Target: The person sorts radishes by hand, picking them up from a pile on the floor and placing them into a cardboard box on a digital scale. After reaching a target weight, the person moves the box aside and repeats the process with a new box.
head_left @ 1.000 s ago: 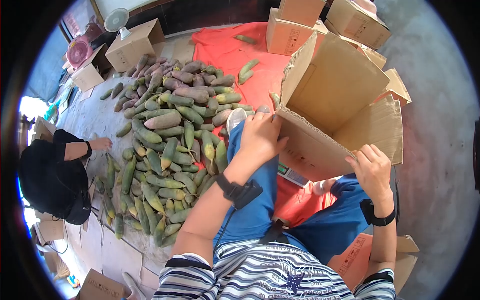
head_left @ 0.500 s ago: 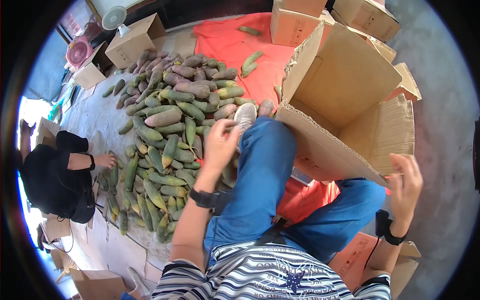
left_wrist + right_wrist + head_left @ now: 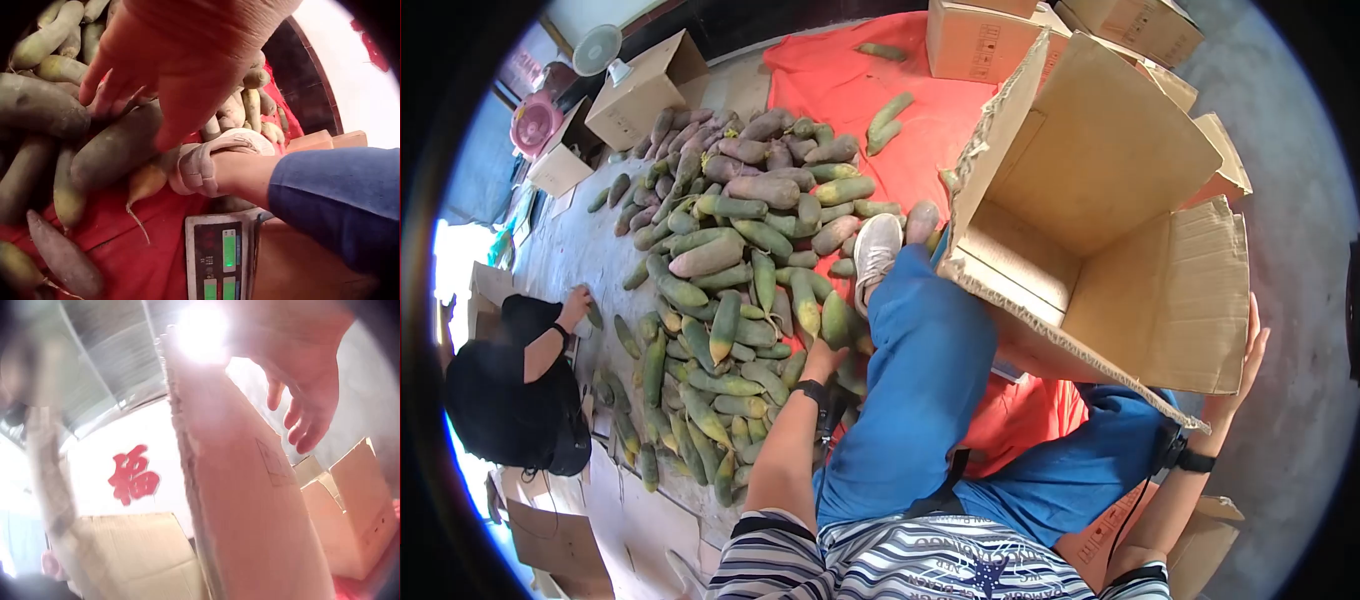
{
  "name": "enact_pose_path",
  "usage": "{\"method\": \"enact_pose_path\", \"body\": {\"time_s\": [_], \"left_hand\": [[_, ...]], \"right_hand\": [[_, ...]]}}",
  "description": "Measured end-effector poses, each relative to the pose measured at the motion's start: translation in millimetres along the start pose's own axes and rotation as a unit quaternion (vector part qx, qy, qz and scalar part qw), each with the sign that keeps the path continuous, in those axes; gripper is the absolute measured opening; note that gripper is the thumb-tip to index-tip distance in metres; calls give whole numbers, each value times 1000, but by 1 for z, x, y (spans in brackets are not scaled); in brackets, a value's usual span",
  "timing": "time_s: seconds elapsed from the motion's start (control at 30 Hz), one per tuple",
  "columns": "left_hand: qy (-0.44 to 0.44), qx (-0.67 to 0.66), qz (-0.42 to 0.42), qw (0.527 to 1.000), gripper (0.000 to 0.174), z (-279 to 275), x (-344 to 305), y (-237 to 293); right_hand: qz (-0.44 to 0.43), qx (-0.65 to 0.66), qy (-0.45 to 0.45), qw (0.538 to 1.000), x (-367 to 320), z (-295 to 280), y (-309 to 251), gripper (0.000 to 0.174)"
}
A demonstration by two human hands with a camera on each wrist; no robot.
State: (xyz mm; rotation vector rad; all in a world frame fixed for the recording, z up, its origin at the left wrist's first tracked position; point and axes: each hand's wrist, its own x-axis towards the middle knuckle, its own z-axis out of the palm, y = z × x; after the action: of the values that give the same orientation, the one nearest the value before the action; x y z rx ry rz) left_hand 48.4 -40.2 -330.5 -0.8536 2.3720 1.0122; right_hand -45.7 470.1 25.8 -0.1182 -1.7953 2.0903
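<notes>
With left hand (image 3: 181,59) loosely spread over a green radish (image 3: 119,150) left of the open cardboard box (image 3: 1165,305), gripping nothing yet, and right hand (image 3: 303,365) straight-fingered, empty, beside the box's right wall, curl left fingers around the radish's thick middle.

Left arm (image 3: 785,468), right arm (image 3: 1165,515) extended; left fingers (image 3: 97,74) parted from thumb (image 3: 182,112); right fingers (image 3: 312,428) relaxed.

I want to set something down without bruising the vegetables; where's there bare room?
Bare grey floor lies right of the open carton in the head view. Red cloth shows between the vegetable pile and the stacked cartons, with only a few loose vegetables on it. It is crowded across the pile, where the left hand is.
</notes>
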Motion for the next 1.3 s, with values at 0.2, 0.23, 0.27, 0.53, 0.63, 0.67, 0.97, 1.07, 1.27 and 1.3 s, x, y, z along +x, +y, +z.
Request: {"method": "enact_pose_path", "body": {"time_s": [0.2,0.23,0.27,0.53,0.63,0.67,0.97,1.07,1.27,1.3], "left_hand": [[29,-6,-36,999,66,29,36,-16],[49,-24,-28,998,68,34,39,-21],[68,-42,-21,997,69,39,43,-27],[68,-223,116,966,48,25,44,-46],[77,-369,103,920,41,-40,0,13],[97,-314,95,940,41,-69,-19,46],[296,-389,587,646,48,-175,-206,274],[310,-275,599,685,42,-156,-226,317],[134,54,647,748,53,-139,-228,369],[121,79,630,763,48,-141,-231,366]], "right_hand": [[-85,-116,-50,988,18,46,8,57],[-4,-8,-40,999,17,53,6,55],[-3,-8,-36,999,19,57,4,55],[42,179,-61,981,33,55,6,61],[25,182,-62,981,31,52,5,63],[15,170,-74,983,30,49,6,64],[18,190,-62,980,33,27,19,63],[-2,165,-64,984,35,23,22,63],[49,209,-59,975,22,28,13,65],[52,211,-71,974,23,26,13,63]]}}
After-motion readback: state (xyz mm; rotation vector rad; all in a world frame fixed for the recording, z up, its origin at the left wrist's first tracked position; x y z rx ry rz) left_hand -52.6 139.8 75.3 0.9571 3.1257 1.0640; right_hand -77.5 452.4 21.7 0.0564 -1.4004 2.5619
